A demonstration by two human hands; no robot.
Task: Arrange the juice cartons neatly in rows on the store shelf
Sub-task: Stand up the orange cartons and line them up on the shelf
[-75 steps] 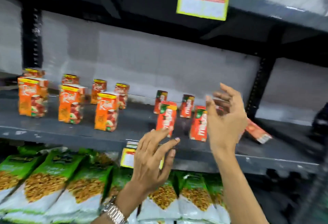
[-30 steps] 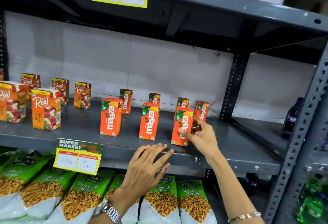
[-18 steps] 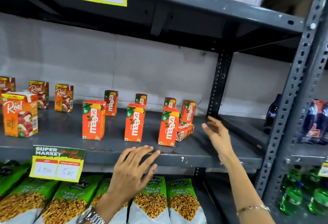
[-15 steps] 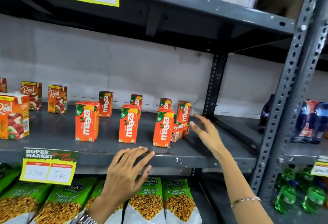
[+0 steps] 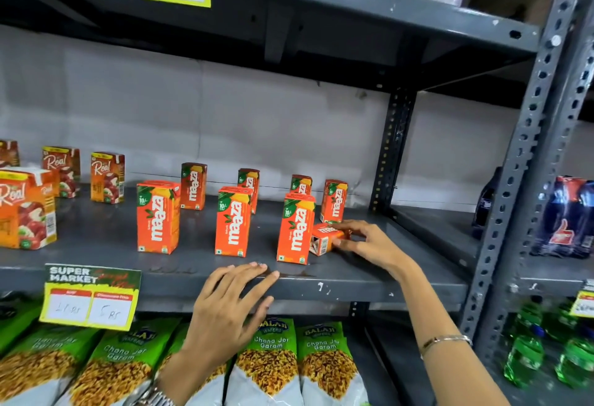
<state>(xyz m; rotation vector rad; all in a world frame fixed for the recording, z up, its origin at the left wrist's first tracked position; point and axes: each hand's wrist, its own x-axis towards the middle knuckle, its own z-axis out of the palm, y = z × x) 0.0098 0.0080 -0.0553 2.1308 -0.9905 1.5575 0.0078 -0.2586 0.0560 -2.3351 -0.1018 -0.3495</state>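
On the grey metal shelf (image 5: 96, 264), seven small orange mango-juice cartons stand upright in two rows: three toward the front edge, four along the back. One orange carton lying on its side (image 5: 324, 238) rests just behind the rightmost front carton (image 5: 296, 229), touching it. The right hand (image 5: 369, 241) pinches this fallen carton between thumb and fingers. The left hand (image 5: 231, 303) lies flat on the front edge, fingers spread, holding nothing. Judgement: arrangement nearly complete; the fallen carton needs standing at the front row's right end.
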